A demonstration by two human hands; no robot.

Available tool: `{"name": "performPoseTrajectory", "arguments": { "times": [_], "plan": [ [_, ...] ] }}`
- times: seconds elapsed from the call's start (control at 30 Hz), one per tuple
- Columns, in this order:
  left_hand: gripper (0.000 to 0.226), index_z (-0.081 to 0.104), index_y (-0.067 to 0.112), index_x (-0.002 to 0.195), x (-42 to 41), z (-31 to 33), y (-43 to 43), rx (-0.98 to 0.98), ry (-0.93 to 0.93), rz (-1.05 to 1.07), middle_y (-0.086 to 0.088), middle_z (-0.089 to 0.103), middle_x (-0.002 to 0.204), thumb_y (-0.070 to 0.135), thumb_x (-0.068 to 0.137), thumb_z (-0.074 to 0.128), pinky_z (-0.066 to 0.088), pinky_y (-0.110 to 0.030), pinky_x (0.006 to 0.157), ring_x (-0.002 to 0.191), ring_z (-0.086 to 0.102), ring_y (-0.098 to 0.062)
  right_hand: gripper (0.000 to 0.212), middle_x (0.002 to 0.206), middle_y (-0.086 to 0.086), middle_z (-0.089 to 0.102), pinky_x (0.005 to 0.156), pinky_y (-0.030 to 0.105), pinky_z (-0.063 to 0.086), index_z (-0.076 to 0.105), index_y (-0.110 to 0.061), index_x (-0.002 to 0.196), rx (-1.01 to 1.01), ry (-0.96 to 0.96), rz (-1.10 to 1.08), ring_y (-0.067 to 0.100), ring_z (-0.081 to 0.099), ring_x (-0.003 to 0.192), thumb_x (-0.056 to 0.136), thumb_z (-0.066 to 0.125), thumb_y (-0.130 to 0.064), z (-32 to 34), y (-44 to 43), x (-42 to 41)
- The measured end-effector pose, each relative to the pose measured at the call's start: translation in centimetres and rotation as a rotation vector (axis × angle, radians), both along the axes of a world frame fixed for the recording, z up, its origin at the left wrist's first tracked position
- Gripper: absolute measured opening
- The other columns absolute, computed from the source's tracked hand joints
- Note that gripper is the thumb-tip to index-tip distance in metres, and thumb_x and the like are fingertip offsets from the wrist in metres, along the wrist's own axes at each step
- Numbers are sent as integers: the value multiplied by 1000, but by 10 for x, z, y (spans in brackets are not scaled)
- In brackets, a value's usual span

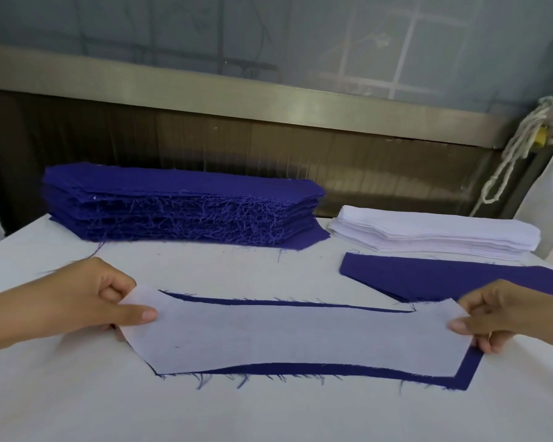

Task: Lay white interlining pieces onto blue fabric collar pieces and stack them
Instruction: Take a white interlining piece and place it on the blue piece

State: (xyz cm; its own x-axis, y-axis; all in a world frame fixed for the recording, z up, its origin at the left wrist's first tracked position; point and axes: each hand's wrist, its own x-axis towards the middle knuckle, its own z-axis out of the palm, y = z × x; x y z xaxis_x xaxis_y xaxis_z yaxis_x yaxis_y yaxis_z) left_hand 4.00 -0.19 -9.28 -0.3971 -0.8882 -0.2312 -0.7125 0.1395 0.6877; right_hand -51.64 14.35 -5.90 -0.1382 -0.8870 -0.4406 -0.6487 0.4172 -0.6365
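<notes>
A white interlining piece (288, 339) lies over a blue collar piece (348, 371) in front of me, the blue showing along its far, near and right edges. My left hand (90, 301) pinches the interlining's left end between thumb and fingers. At the right end my right hand (505, 317) pinches it the same way. A tall stack of blue collar pieces (179, 205) stands at the back left. A lower stack of white interlining (434, 234) sits at the back right. In front of that stack lies a flat blue pile (444, 275).
The work table (268, 416) has a white cloth top scattered with loose blue threads. Behind it runs a dark wall with a metal rail (268, 103). White cords (524, 148) hang at the far right.
</notes>
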Motion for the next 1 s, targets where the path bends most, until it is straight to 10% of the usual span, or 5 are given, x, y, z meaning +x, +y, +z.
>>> {"name": "performPoseTrajectory", "arguments": {
  "times": [0.23, 0.47, 0.7, 1.0],
  "plan": [
    [91, 60, -15, 95, -10, -2, 1, -12, -37, 102, -16, 58, 67, 63, 53, 82, 42, -22, 59, 62, 73, -11, 80, 86, 19, 75, 60, 25, 55, 74, 2, 97, -14, 52, 45, 20, 68, 65, 51, 94, -60, -2, 2, -2],
    [91, 58, -13, 85, -15, -2, 4, -44, -102, 141, -13, 57, 62, 67, 48, 81, 37, -28, 62, 57, 71, -8, 47, 87, 15, 76, 59, 24, 54, 80, -15, 94, 6, 19, 77, 16, 68, 64, 63, 85, -49, 2, 4, 5],
    [92, 61, -11, 86, -17, -2, 7, -75, -152, 155, -23, 68, 66, 71, 47, 78, 38, -28, 62, 53, 68, -4, 73, 87, 15, 76, 57, 24, 54, 78, -17, 96, -24, 29, 107, 15, 65, 61, 45, 90, -69, 1, 3, 2],
    [95, 62, 15, 67, -14, -1, 7, -145, -267, 126, 5, 71, 56, 102, 31, 56, 42, -15, 55, 44, 51, -1, 71, 69, 14, 71, 49, 23, 48, 74, -13, 77, -12, 126, 55, 15, 60, 53, 38, 91, -70, 1, 6, -1]
  ]
}}
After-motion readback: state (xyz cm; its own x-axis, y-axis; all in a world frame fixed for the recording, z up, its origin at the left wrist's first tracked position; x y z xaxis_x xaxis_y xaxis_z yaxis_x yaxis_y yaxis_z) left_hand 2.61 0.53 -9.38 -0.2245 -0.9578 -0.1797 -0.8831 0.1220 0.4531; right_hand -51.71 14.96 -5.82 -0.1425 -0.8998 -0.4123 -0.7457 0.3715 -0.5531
